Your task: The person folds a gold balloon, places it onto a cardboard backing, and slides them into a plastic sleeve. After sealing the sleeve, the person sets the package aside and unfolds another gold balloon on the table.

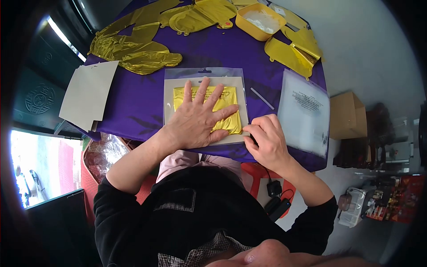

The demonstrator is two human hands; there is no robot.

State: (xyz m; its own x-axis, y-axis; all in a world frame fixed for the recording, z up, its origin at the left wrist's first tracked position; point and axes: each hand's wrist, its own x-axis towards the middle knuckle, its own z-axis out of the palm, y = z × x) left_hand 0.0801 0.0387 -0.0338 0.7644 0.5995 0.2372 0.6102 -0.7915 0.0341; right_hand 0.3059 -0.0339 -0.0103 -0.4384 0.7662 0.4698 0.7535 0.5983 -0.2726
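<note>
At the far left of the purple surface (133,107) a stack of grey card sheets (89,93) hangs partly over the edge, and just behind it lie crumpled gold foil balloons (133,49), spreading along the back. In the middle, right in front of me, sits the clear packet (204,104) with a grey backing card and a folded gold foil balloon (231,122) inside it. My left hand (200,120) lies flat on that packet, fingers spread wide, palm pressing the foil down against the card. My right hand (267,140) is at the packet's lower right corner, fingers curled with thumb and forefinger closed on the edge there; I cannot tell exactly what sits between the fingertips. Just beyond that hand a thin white strip (262,99) lies on the cloth, apart from the packet. Further back a yellow tray (259,21) holds something pale, and more gold foil pieces (296,51) rest to its right. At the right edge of the surface lies a stack of clear bags with printed text (304,111), overhanging slightly. Past it, on the floor, stands a brown cardboard box (349,115).
</note>
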